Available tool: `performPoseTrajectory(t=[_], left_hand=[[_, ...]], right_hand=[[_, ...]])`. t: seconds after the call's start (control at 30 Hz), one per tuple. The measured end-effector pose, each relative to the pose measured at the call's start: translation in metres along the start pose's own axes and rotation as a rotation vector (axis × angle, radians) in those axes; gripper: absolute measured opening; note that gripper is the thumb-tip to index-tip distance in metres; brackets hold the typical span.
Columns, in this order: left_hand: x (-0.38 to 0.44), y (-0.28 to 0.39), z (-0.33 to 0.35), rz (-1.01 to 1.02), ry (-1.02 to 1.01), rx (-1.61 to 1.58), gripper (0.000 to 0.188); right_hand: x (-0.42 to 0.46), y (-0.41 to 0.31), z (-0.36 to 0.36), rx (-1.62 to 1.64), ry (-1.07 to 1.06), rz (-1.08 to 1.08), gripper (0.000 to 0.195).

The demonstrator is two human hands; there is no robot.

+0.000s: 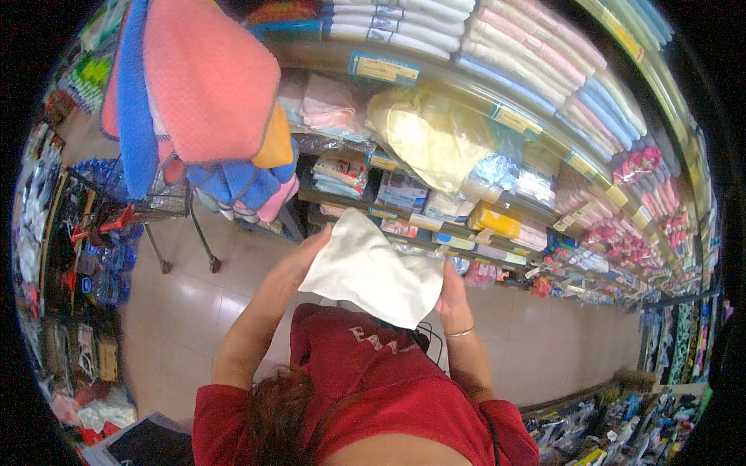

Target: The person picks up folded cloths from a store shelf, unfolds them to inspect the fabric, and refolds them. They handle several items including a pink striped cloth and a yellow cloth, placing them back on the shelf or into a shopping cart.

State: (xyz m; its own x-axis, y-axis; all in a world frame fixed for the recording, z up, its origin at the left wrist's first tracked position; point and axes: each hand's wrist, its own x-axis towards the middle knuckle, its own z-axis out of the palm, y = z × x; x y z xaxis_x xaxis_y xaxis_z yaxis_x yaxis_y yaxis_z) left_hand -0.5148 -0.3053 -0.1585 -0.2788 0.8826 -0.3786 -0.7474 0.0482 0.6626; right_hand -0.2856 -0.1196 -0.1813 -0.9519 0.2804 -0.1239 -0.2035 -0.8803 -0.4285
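Note:
A white cloth (376,271), which looks like a small towel, is spread between my two hands in front of my red shirt. My left hand (315,250) grips its left edge, the fingers partly hidden by the fabric. At the right edge, my right hand (453,294) holds the cloth, with a bracelet on that wrist. The cloth sags a little in the middle and its lower corner hangs over my shirt. Just beyond it is a shelf unit with a pale yellow item in clear plastic (431,137) and a yellow folded bundle (494,220).
Folded white towels (399,23) and pink towels (536,46) fill the upper shelf. Pink, blue and orange cloths (210,87) hang at the upper left, close to a wire cart (169,204). Blue bottles (108,276) stand at the left. More goods (606,425) line the lower right.

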Motion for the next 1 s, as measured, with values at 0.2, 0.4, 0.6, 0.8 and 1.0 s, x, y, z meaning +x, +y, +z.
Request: performPoseTrajectory(t=[0.2, 0.4, 0.6, 0.8, 1.0], left_hand=[[0.006, 0.0, -0.004, 0.03, 0.04, 0.178, 0.028], [-0.023, 0.046, 0.033, 0.689, -0.106, 0.683, 0.021], [-0.004, 0.073, 0.035, 0.671, -0.247, 0.488, 0.023], [0.002, 0.087, 0.061, 0.571, -0.177, 0.371, 0.012], [0.003, 0.102, 0.053, 0.604, -0.353, 0.316, 0.01]], right_hand=[[0.009, -0.004, 0.02, -0.452, 0.317, 0.033, 0.03], [-0.004, -0.025, 0.069, -0.756, 0.271, -0.622, 0.025], [0.006, -0.066, 0.07, -1.188, -0.119, -0.647, 0.004], [0.013, -0.07, 0.101, -0.991, 0.035, -0.617, 0.019], [0.009, -0.087, 0.097, -1.023, -0.046, -0.634, 0.012]])
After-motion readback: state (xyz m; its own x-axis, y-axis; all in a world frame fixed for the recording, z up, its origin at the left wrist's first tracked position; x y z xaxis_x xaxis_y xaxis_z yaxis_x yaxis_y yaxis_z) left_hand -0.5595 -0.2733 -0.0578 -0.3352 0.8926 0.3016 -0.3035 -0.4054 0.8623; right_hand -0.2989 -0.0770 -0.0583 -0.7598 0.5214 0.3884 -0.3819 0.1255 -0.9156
